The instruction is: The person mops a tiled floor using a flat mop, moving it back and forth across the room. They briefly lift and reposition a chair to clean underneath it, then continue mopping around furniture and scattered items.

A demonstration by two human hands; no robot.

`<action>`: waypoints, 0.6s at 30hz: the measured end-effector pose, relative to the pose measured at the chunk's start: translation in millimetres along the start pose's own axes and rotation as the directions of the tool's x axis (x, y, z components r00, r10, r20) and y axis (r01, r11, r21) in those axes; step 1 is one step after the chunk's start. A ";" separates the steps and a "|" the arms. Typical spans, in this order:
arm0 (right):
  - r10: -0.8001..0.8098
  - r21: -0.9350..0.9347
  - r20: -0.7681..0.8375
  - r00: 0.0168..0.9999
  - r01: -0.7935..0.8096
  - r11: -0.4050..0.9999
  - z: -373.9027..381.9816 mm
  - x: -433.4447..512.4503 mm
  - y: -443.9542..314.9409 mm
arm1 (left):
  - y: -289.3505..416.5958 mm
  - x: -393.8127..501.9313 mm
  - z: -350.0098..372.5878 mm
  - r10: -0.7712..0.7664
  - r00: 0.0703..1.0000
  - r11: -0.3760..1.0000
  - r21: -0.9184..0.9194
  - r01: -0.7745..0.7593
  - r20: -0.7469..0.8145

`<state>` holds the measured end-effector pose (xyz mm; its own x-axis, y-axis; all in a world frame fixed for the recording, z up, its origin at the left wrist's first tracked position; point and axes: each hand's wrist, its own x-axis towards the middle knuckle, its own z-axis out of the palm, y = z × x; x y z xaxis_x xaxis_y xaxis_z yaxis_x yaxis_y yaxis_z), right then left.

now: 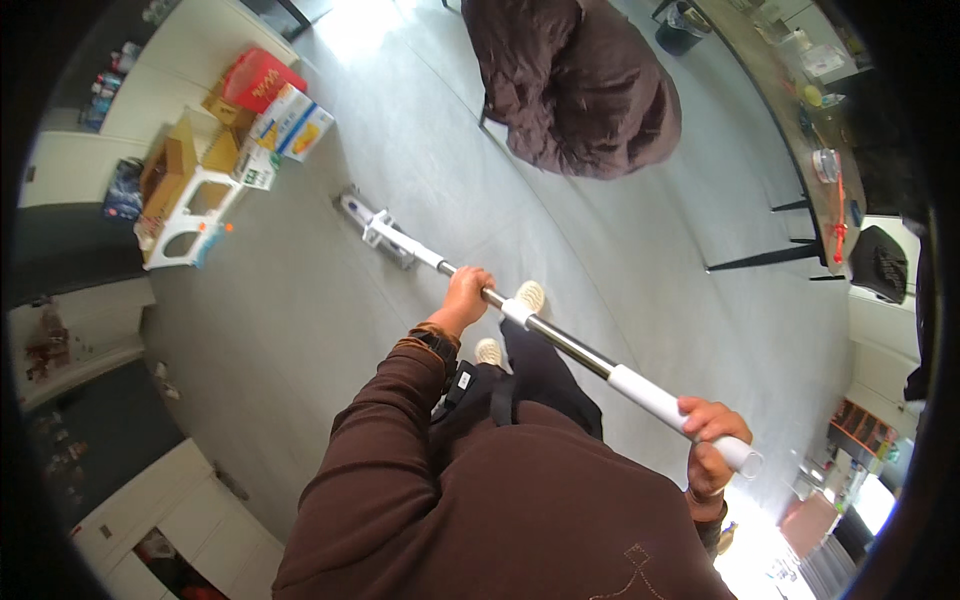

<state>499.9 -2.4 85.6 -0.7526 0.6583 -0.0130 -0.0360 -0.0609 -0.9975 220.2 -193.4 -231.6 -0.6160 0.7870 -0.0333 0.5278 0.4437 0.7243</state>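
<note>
A long white and metal pole point(574, 349) slants across the view in front of my body. My left hand point(466, 295) is wrapped around its bare metal section. Near the top end, my right hand point(712, 435) grips the white sleeve, whose round tip sticks out past my fingers. At the far end a white bracket joins the pole to a grey mop or floor-brush head point(375, 227), which rests on the floor; blur hides what its underside is made of. My two light-coloured shoes point(529, 297) stand below the pole.
Cardboard boxes point(296, 124), a red bag point(262, 79) and a white plastic frame point(191, 214) stand along the left cabinets. Ahead is a seat under a dark brown cover point(585, 90). To the right, a table point(780, 127) has black angled legs; a bin point(681, 30) stands beyond.
</note>
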 end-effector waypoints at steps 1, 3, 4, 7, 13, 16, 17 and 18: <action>0.049 -0.019 0.057 0.997 -0.048 0.999 -1.0 12.2 1.7 | -5.7 5.4 -11.3 -0.005 0.999 1.000 0.019 0.004 0.042; -0.023 -0.038 0.016 1.000 0.023 0.999 -12.2 32.4 -2.4 | -1.8 27.9 -18.3 -0.003 0.996 0.999 0.053 -0.002 0.093; -0.068 -0.063 -0.025 0.997 0.067 0.996 -21.3 40.5 -7.8 | 9.3 40.4 -13.1 0.003 0.995 0.997 0.076 -0.011 0.102; -0.174 -0.163 -0.208 0.962 0.142 0.976 -49.7 55.6 -31.0 | 48.4 88.3 2.7 0.149 0.988 0.989 0.010 -0.150 0.042; -0.317 -0.357 -0.181 0.931 0.238 0.903 -37.2 65.4 -47.4 | 72.9 200.5 7.5 0.265 0.962 0.961 -0.067 -0.270 -0.071; -0.286 -0.485 -0.124 0.950 0.194 0.853 -0.7 82.0 -34.8 | 49.6 243.3 -6.3 0.230 0.973 0.963 -0.136 -0.233 -0.034; -0.263 -0.498 -0.112 0.958 0.174 0.849 10.4 91.8 -31.9 | 40.2 245.9 -12.1 0.228 0.971 0.962 -0.142 -0.235 -0.068; -0.267 -0.451 -0.049 0.963 0.217 0.866 19.6 104.1 -31.7 | 28.9 245.4 -19.7 0.219 0.973 0.962 -0.147 -0.228 -0.077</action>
<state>409.8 53.3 117.3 -0.6826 0.6867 0.2499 0.1022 0.4284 -0.8978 72.7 4.1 -205.3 -0.5290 0.8295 0.1794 0.5626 0.1846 0.8058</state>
